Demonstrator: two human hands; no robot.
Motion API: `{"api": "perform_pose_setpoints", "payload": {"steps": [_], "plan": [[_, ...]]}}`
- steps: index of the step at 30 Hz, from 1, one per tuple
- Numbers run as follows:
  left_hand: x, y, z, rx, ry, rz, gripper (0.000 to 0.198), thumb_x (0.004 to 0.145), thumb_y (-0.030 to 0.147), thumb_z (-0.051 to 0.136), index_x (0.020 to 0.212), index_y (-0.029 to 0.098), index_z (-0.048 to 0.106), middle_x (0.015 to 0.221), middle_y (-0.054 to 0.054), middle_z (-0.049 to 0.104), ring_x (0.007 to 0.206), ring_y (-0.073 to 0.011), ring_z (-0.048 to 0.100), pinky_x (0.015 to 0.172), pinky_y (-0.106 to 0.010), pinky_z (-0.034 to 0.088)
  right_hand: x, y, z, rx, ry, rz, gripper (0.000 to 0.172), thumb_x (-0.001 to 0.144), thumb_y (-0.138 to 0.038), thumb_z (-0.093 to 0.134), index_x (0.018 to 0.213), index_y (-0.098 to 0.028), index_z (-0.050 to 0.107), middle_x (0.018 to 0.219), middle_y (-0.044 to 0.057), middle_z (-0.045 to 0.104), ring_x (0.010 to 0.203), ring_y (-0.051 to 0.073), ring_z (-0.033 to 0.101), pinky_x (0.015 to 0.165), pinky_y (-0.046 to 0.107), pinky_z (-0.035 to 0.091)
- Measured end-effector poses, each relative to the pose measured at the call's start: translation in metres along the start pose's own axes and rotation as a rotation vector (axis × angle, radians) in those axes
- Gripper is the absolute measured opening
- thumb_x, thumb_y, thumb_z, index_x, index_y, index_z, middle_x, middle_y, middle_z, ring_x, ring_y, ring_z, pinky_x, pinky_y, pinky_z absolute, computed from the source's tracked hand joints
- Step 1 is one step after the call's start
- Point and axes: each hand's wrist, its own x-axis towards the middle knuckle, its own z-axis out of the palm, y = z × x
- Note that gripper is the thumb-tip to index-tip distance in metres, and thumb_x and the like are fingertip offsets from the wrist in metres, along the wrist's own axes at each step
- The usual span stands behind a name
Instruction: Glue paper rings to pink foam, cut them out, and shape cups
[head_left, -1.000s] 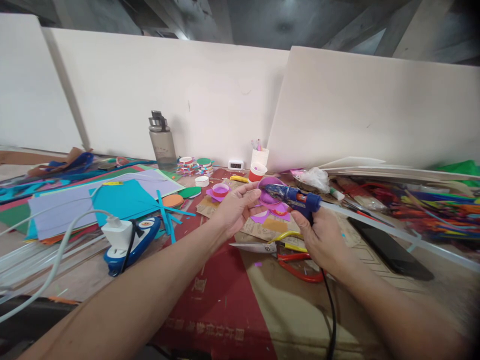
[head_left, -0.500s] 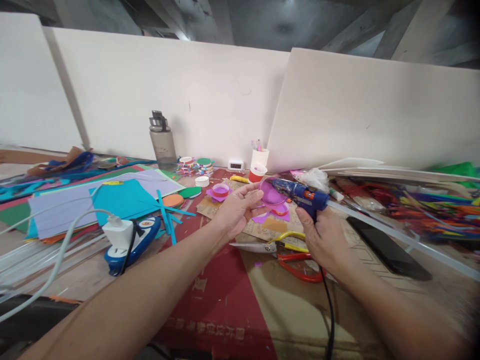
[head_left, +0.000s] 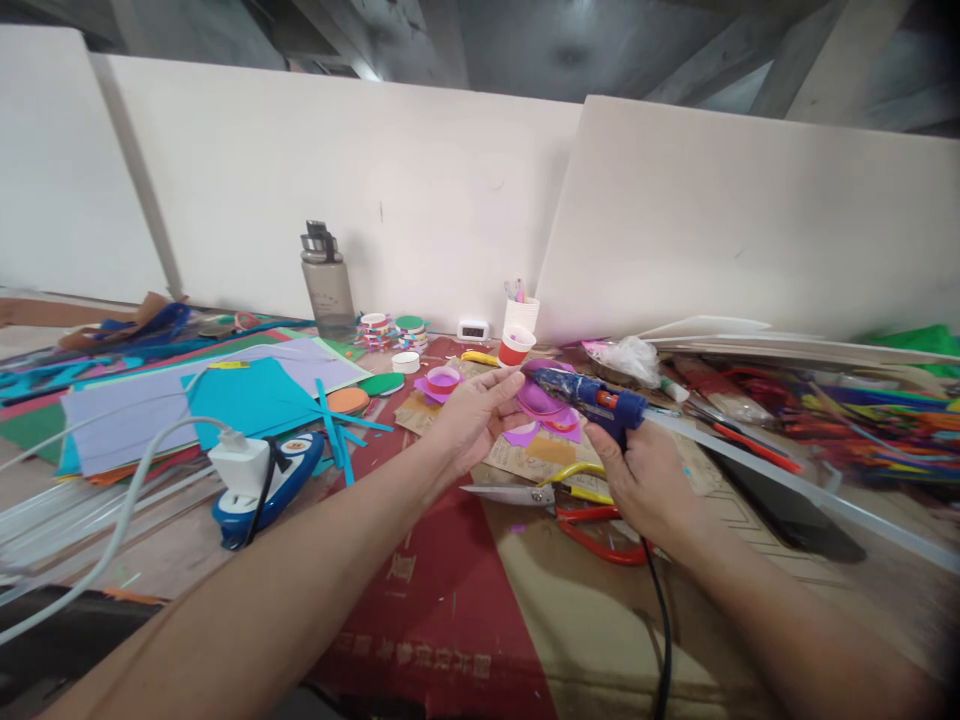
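Between the thumb and fingers of my left hand is a round purple piece with a raised rim, held up above the table. My right hand is wrapped round the handle of a blue glue gun, whose nozzle end points left over the purple piece. A long clear glue stick sticks out of its back. Under my hands lie purple paper pieces with small red rings. Scissors with yellow and red handles lie just below, partly behind my right hand.
A power strip with a white plug stands left, before blue paper sheets. A bottle, a small clock and paper cups are at the back. A dark phone lies right; the gun's cord hangs toward me.
The glue gun has shifted slightly left and down, its nozzle now further over the purple piece. The purple piece looks more tilted. My left hand keeps its grip.
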Motion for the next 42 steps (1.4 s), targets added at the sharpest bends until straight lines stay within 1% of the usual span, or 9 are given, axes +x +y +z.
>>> {"api": "perform_pose_setpoints", "payload": {"steps": [10, 15, 20, 24, 27, 30, 35, 39, 42], "plan": [[0.0007, -0.0015, -0.0012, -0.021, 0.016, 0.034, 0.024, 0.068, 0.015, 0.075, 0.088, 0.013, 0.063, 0.078, -0.003, 0.069, 0.067, -0.0125, 0.066, 0.066, -0.025, 0.054, -0.0007, -0.001, -0.0011, 0.033, 0.0, 0.004, 0.042, 0.09, -0.048, 0.036, 0.102, -0.016, 0.061, 0.09, 0.015, 0.069, 0.087, 0.031, 0.064, 0.073, 0.044, 0.05], [0.0008, -0.0023, -0.0013, -0.008, 0.077, 0.064, 0.025, 0.065, 0.012, 0.077, 0.085, 0.014, 0.062, 0.07, 0.002, 0.064, 0.058, -0.0082, 0.062, 0.06, -0.021, 0.053, -0.0011, -0.0005, -0.0021, 0.012, 0.026, 0.005, 0.043, 0.09, -0.048, 0.034, 0.099, -0.017, 0.061, 0.089, 0.016, 0.068, 0.085, 0.032, 0.064, 0.074, 0.046, 0.05], [0.0001, -0.0021, -0.0006, -0.026, 0.093, 0.091, 0.026, 0.063, 0.009, 0.077, 0.083, 0.015, 0.061, 0.069, 0.004, 0.062, 0.054, -0.0059, 0.059, 0.059, -0.022, 0.053, -0.0014, -0.0007, -0.003, 0.01, 0.026, -0.031, 0.04, 0.091, -0.046, 0.035, 0.104, -0.018, 0.061, 0.089, 0.014, 0.068, 0.088, 0.03, 0.063, 0.076, 0.045, 0.05], [0.0002, -0.0023, -0.0004, -0.046, 0.074, 0.075, 0.03, 0.064, 0.007, 0.076, 0.089, 0.015, 0.061, 0.069, 0.004, 0.063, 0.055, -0.0058, 0.058, 0.059, -0.021, 0.053, -0.001, 0.0005, -0.0031, 0.021, 0.027, -0.046, 0.041, 0.091, -0.044, 0.036, 0.113, -0.017, 0.058, 0.098, 0.015, 0.068, 0.094, 0.031, 0.063, 0.08, 0.045, 0.049], [0.0011, -0.003, -0.0011, -0.05, 0.062, 0.062, 0.031, 0.065, 0.007, 0.075, 0.093, 0.015, 0.063, 0.073, 0.002, 0.066, 0.06, -0.007, 0.061, 0.062, -0.021, 0.053, -0.0007, 0.0016, -0.0028, 0.018, 0.018, -0.055, 0.041, 0.091, -0.044, 0.036, 0.114, -0.017, 0.058, 0.098, 0.014, 0.068, 0.093, 0.031, 0.063, 0.08, 0.045, 0.049], [0.0016, -0.0033, -0.0023, -0.046, 0.068, 0.05, 0.031, 0.067, 0.008, 0.074, 0.096, 0.015, 0.064, 0.078, 0.0, 0.068, 0.065, -0.0087, 0.064, 0.064, -0.021, 0.053, -0.0012, 0.0024, -0.0021, 0.012, 0.007, -0.048, 0.04, 0.091, -0.043, 0.036, 0.111, -0.017, 0.059, 0.094, 0.014, 0.069, 0.09, 0.031, 0.064, 0.076, 0.045, 0.05], [0.0012, -0.0015, -0.0029, -0.029, 0.111, 0.061, 0.028, 0.069, 0.008, 0.073, 0.095, 0.014, 0.065, 0.081, -0.002, 0.068, 0.066, -0.0088, 0.064, 0.066, -0.021, 0.052, -0.0008, 0.004, -0.0006, 0.007, 0.0, -0.025, 0.036, 0.091, -0.045, 0.037, 0.096, -0.018, 0.062, 0.082, 0.012, 0.069, 0.078, 0.029, 0.065, 0.067, 0.042, 0.051], [0.0008, -0.0011, -0.0013, -0.024, 0.132, 0.079, 0.027, 0.069, 0.004, 0.071, 0.092, 0.014, 0.064, 0.078, 0.0, 0.066, 0.066, -0.0075, 0.063, 0.066, -0.02, 0.052, 0.0003, 0.004, 0.0002, -0.017, 0.025, -0.041, 0.035, 0.091, -0.043, 0.037, 0.095, -0.018, 0.061, 0.084, 0.014, 0.069, 0.081, 0.031, 0.065, 0.068, 0.043, 0.051], [0.0001, -0.0017, -0.0002, -0.025, 0.094, 0.083, 0.029, 0.067, 0.004, 0.072, 0.092, 0.015, 0.061, 0.077, 0.002, 0.065, 0.066, -0.0075, 0.062, 0.066, -0.021, 0.052, 0.0001, 0.0035, 0.0004, -0.015, 0.02, -0.032, 0.035, 0.091, -0.043, 0.037, 0.094, -0.018, 0.061, 0.083, 0.014, 0.069, 0.081, 0.031, 0.065, 0.068, 0.043, 0.051]]}}
